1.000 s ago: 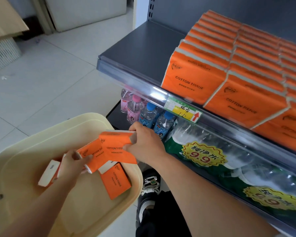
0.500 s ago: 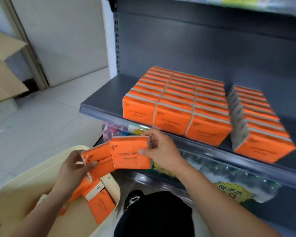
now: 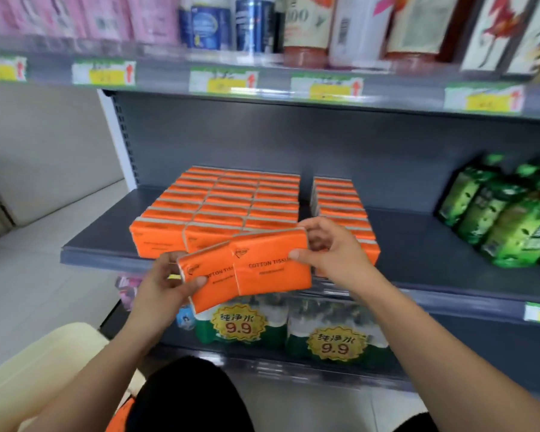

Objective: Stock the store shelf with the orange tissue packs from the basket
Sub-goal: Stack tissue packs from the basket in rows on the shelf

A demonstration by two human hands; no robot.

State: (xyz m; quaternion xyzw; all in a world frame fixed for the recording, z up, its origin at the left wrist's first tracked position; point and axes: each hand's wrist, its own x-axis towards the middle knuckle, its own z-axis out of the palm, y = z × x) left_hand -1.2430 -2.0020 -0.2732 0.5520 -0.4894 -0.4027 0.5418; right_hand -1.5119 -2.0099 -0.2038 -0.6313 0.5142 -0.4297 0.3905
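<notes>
My left hand [image 3: 164, 283] grips one orange tissue pack [image 3: 211, 283], tilted, by its left end. Beside it, my right hand [image 3: 328, 246] holds a second orange tissue pack [image 3: 270, 263] by its right end, and the two packs overlap in the middle. Both packs hang in front of the grey shelf [image 3: 106, 235], just before the front row of the stocked orange tissue packs [image 3: 219, 207]. A narrower separate row of orange packs [image 3: 337, 198] stands to the right of that block. The cream basket [image 3: 44, 366] is at the lower left, its inside mostly out of view.
Green packs [image 3: 505, 213] stand on the same shelf at the right, with bare shelf between them and the orange rows. Bare shelf also lies left of the orange block. Bottled water packs [image 3: 293, 328] fill the shelf below. The upper shelf [image 3: 262, 88] with price tags overhangs.
Both hands lifted the two packs out of the basket and up to shelf height. My view rose from the basket to the shelves.
</notes>
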